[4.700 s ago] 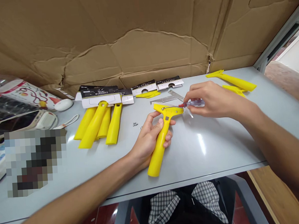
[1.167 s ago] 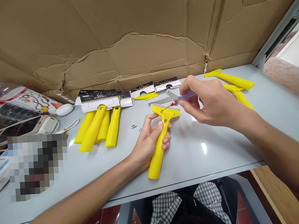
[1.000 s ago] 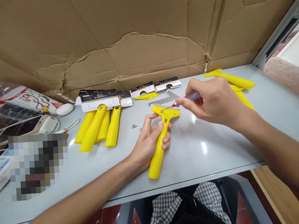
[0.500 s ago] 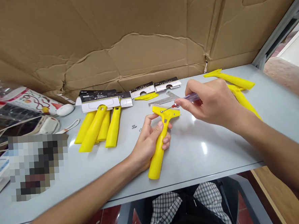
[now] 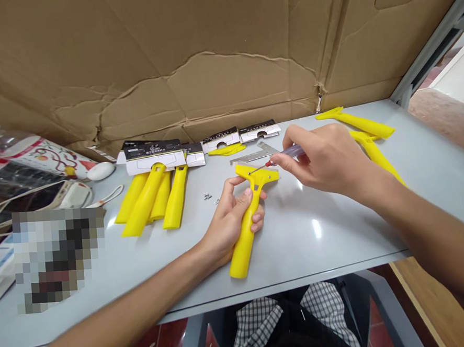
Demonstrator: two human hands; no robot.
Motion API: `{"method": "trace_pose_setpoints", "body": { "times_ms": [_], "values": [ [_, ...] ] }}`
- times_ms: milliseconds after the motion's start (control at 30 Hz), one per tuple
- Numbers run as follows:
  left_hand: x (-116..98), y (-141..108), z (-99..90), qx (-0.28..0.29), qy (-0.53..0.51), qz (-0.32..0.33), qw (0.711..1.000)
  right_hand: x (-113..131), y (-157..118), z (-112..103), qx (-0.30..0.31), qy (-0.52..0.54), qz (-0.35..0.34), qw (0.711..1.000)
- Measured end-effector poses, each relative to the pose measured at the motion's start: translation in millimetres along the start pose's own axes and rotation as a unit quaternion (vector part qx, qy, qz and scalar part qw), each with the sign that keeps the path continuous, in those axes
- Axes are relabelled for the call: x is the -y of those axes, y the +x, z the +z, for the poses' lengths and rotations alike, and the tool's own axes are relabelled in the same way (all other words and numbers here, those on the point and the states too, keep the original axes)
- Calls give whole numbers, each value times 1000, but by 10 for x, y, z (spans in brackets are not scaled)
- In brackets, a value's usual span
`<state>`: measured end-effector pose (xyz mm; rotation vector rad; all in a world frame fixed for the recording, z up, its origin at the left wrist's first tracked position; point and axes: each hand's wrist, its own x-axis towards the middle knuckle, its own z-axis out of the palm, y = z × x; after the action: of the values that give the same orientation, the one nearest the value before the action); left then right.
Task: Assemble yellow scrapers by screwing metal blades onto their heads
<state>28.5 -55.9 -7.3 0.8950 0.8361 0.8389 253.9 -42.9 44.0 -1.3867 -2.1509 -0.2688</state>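
My left hand is wrapped round the neck of a yellow scraper, whose wide head points away from me. In my right hand is a screwdriver with a clear handle, its thin shaft slanting down to the left. The tip meets a small screw on the left side of the scraper head; another screw shows on the right side. Just behind the head lie flat metal pieces. Small screws rest on the table left of my left hand.
Several yellow handles with black-and-white cards lie at the left. More cards and a yellow piece sit at the back. Yellow scraper handles are at the right. A phone and bottle stand far left, before cardboard.
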Motion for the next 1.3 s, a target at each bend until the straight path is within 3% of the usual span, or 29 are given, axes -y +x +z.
{"method": "trace_pose_setpoints", "body": {
  "times_ms": [267,667,833,1000,1167,1300],
  "values": [
    [-7,-18,3,13,7,4,1000,18,-17,-47,-21,83,-43,995],
    [-49,-35,3,27,-24,-13,999,4,-15,-90,-30,118,-88,989],
    [-46,-18,-6,19,-20,-13,1000,10,-14,-65,-31,114,-64,991],
    [-45,-17,-6,27,-24,-13,999,-17,-15,-74,-18,160,-139,977],
    [-38,-28,12,29,-39,-14,999,-37,-13,-113,6,151,-133,980],
    [-18,-28,10,24,-62,-14,998,-54,-5,-111,-14,118,-140,983]
  ]
}}
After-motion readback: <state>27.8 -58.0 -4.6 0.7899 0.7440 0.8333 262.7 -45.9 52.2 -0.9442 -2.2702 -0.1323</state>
